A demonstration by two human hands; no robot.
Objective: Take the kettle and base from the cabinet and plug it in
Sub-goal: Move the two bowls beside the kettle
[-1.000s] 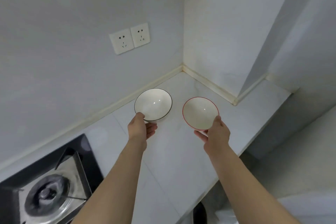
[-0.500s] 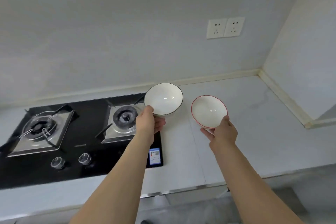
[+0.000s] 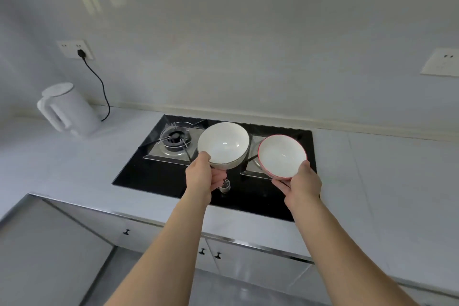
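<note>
A white kettle point(image 3: 68, 109) stands on the counter at the far left; its black cord point(image 3: 100, 84) runs up to a plug in the wall socket point(image 3: 74, 49). I cannot tell whether a base lies under it. My left hand point(image 3: 202, 175) grips the near rim of a white bowl with a dark rim point(image 3: 223, 144), held above the stove. My right hand point(image 3: 301, 182) grips a white bowl with a red rim point(image 3: 282, 156) beside it. Both hands are well right of the kettle.
A black two-burner gas stove point(image 3: 159, 176) is set into the white counter point(image 3: 62, 164) under the bowls. A second socket point(image 3: 440, 62) is on the wall at right. Cabinet doors with dark knobs point(image 3: 126, 232) run below the counter edge.
The view has swung left from the counter corner to the stove, bringing the kettle into sight. Both hands carried their bowls leftward over the burners with the same grip.
</note>
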